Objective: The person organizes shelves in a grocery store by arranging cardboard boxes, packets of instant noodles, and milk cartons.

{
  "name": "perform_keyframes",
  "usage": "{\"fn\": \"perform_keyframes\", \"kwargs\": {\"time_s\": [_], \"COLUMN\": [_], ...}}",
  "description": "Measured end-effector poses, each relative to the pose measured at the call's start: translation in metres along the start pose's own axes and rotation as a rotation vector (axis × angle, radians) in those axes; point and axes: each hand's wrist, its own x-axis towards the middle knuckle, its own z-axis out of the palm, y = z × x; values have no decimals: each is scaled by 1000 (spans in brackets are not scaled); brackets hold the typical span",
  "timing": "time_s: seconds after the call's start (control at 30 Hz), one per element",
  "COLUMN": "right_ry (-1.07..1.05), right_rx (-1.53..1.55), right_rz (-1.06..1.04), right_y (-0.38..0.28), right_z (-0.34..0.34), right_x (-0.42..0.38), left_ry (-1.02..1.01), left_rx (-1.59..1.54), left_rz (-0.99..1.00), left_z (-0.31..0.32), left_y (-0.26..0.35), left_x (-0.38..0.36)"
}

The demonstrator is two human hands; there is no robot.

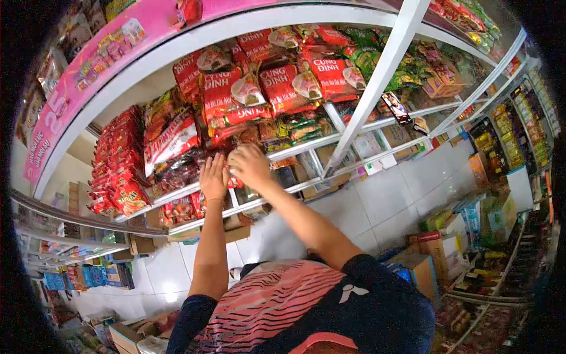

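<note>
My left hand (213, 177) lies on small dark-red packets (180, 176) at the shelf's front edge, its fingers stretched out. Close beside it, my right hand (250, 167) reaches over the same edge; its fingers are bent and slightly blurred, and their tips cannot be made out. Just behind the hands lie large red noodle packets (227, 97) marked "Cung Đình". A red-and-white packet (174, 141) rests to the left of my left hand. Farther left stands a row of red packets (118, 159).
A white upright post (377, 76) crosses the shelf front on the right. Beyond it are green packets (392, 62) and a phone (396, 108) by the rail. A pink banner (88, 76) borders the upper left. Cartons (421, 271) stand on the tiled floor (377, 197).
</note>
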Motion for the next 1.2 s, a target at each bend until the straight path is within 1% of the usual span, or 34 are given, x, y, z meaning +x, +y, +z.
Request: {"fn": "perform_keyframes", "kwargs": {"time_s": [0.07,0.13,0.2,0.23,0.3,0.33,0.37,0.4,0.43,0.47,0.53,0.6,0.67,0.73,0.77,0.83,0.9,0.97,1.0,1.03,1.07,1.13,1.2], "right_ry": [-93,-81,117,115,309,263,237,120,146,66,76,7,-17,228,223,339,113,51,73,7,12,-78,21], "right_rx": [68,27,-236,-239,-550,-457,-439,-335,-291,-196,-146,-14,-77,-209,-205,-455,-231,-4,-100,-102,-99,147,71], "right_rz": [109,106,200,205,252,375,390,335,179,140,39,84,-37,124,121,321,302,153,43,-52,-53,50,14], "right_y": [41,96,139,139,133,128,92,66,56,26,4,41,117,139,139,134,97,57,20,6,14,46,102], "right_z": [-31,-75,-95,-93,-85,-62,-53,-38,-1,8,0,-18,-52,-96,-93,-88,-54,-2,-4,-14,-20,-48,-74], "right_x": [3,11,9,13,14,12,17,18,11,6,2,2,6,15,17,21,22,4,-3,-6,-5,-4,6], "left_ry": [-15,-17,-17,-14,-3,18,24,27,33,31,24,18,0,-61,-62,-50,-30,-31,-36,-42,-36,-38,-47], "left_rx": [-4,-6,-2,0,-10,-13,-23,-17,-23,-29,-49,-37,-26,12,16,20,15,12,11,13,-2,6,5], "left_rz": [8,10,7,1,13,20,19,13,11,12,19,20,11,-16,-22,-29,-23,-22,-16,-18,-17,-15,-26], "left_z": [0,0,-4,-5,-3,-2,-3,-3,-3,-5,-8,-5,-5,-7,-5,-4,-2,-1,-3,-4,-4,-2,-4], "left_y": [-1,-1,2,3,1,2,2,3,3,3,4,3,3,4,3,4,3,5,3,4,4,2,4], "left_x": [0,0,1,2,0,0,0,1,2,0,2,1,1,1,1,1,0,0,0,1,1,0,0]}}
